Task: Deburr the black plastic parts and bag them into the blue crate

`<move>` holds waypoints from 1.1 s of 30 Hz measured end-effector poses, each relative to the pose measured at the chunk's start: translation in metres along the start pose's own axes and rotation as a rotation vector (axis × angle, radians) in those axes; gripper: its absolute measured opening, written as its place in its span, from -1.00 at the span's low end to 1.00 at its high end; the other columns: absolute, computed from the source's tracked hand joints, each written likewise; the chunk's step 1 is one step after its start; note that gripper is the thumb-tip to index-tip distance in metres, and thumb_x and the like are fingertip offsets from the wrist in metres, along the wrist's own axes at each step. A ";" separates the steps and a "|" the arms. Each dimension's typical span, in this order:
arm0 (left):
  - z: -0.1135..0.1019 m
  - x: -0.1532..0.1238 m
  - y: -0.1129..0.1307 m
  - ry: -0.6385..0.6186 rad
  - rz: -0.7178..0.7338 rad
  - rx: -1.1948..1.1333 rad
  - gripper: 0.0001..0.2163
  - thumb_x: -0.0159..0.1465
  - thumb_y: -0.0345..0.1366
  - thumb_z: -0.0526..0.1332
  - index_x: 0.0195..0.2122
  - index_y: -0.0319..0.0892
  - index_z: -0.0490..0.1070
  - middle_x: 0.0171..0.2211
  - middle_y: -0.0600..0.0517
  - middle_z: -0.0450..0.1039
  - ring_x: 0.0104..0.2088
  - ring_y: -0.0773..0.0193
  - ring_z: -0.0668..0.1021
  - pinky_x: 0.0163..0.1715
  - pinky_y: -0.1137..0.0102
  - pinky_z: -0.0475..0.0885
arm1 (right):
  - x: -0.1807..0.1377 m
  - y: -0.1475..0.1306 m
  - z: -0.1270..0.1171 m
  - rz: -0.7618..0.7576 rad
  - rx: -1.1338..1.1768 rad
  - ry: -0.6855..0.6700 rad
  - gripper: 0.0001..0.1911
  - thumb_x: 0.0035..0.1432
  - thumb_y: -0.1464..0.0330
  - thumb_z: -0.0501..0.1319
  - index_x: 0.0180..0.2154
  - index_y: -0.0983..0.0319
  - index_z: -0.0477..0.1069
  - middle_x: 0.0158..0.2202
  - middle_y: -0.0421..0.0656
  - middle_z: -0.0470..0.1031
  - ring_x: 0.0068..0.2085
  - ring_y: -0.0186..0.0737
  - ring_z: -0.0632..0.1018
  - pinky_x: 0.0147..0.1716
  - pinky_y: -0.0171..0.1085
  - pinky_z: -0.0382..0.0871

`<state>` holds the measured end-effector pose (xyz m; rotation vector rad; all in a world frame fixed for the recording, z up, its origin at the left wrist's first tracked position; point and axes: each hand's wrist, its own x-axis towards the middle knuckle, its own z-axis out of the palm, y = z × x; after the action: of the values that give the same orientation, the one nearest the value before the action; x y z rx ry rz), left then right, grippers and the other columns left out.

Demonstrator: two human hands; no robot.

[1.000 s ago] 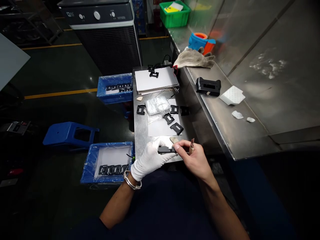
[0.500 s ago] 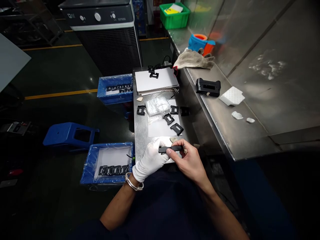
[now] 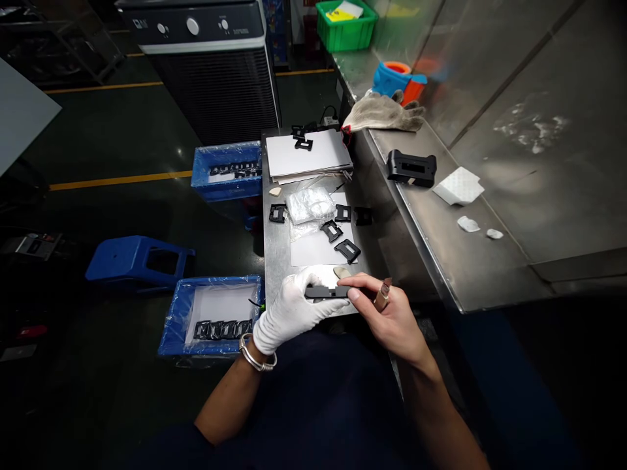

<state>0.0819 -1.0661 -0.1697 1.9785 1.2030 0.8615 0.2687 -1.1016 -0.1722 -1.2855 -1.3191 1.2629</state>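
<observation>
My left hand [image 3: 289, 312], in a white glove, grips a flat black plastic part [image 3: 327, 292] edge-on over the near end of a narrow steel table [image 3: 277, 251]. My bare right hand [image 3: 389, 313] pinches the same part's right end with thumb and forefinger, and a small metal-tipped tool [image 3: 383, 295] sticks up from its curled fingers. Several more black frame parts [image 3: 347, 250] lie on a white sheet [image 3: 313, 251] just beyond my hands.
A blue bin [image 3: 210, 316] holding a row of black parts sits lower left; another blue bin [image 3: 226, 171] is farther back. A clear bag [image 3: 308, 205], stacked white sheets [image 3: 307, 154], a grey glove [image 3: 385, 112] and a black block [image 3: 411, 167] lie beyond. A steel bench [image 3: 441, 215] runs along the right.
The right hand turned, so the small tool dipped out of sight and then came back up beside the part. Both hands kept hold of the black part.
</observation>
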 end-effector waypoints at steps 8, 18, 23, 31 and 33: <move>-0.001 -0.002 0.003 0.009 -0.016 0.022 -0.72 0.17 -0.08 0.42 -0.32 -0.15 0.44 -0.45 0.08 0.44 -0.47 0.30 0.50 -0.42 0.35 0.50 | -0.002 -0.003 0.000 0.024 -0.003 0.027 -0.69 0.29 0.12 0.22 -0.13 0.16 0.60 -0.24 -0.08 0.58 -0.15 -0.05 0.57 -0.32 -0.21 0.45; -0.011 0.011 0.001 -0.057 0.170 0.041 -0.72 0.17 -0.15 0.43 -0.44 -0.14 0.35 -0.45 0.09 0.44 -0.44 0.32 0.52 -0.39 0.37 0.50 | -0.003 -0.005 -0.003 -0.069 0.005 0.011 -0.78 0.32 0.21 0.21 -0.14 0.16 0.57 -0.16 -0.09 0.56 -0.08 -0.07 0.55 -0.27 -0.24 0.45; -0.009 0.014 0.001 -0.068 0.144 -0.012 -0.70 0.17 -0.11 0.42 -0.44 -0.14 0.36 -0.43 0.06 0.47 -0.42 0.29 0.55 -0.37 0.34 0.51 | -0.004 -0.007 -0.005 -0.086 0.005 0.017 -0.80 0.33 0.24 0.21 -0.13 0.15 0.58 -0.16 -0.10 0.56 -0.09 -0.08 0.56 -0.27 -0.24 0.45; -0.003 0.008 -0.005 -0.098 0.003 -0.193 -0.68 0.11 -0.14 0.48 -0.37 -0.16 0.37 -0.34 0.02 0.52 -0.40 0.30 0.54 -0.42 0.38 0.47 | -0.010 -0.014 -0.004 -0.072 -0.014 0.028 -0.77 0.33 0.26 0.22 -0.06 0.11 0.59 -0.13 -0.10 0.57 -0.08 -0.08 0.57 -0.23 -0.23 0.46; -0.002 0.008 -0.004 -0.084 -0.010 -0.215 -0.69 0.09 -0.19 0.50 -0.37 -0.17 0.38 -0.34 0.03 0.53 -0.40 0.30 0.54 -0.41 0.39 0.47 | -0.011 -0.015 -0.004 -0.069 -0.019 0.031 -0.77 0.33 0.27 0.22 -0.05 0.11 0.59 -0.13 -0.10 0.57 -0.07 -0.08 0.57 -0.22 -0.23 0.47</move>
<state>0.0810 -1.0567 -0.1700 1.8151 1.0269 0.8558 0.2718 -1.1112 -0.1566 -1.2575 -1.3447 1.1812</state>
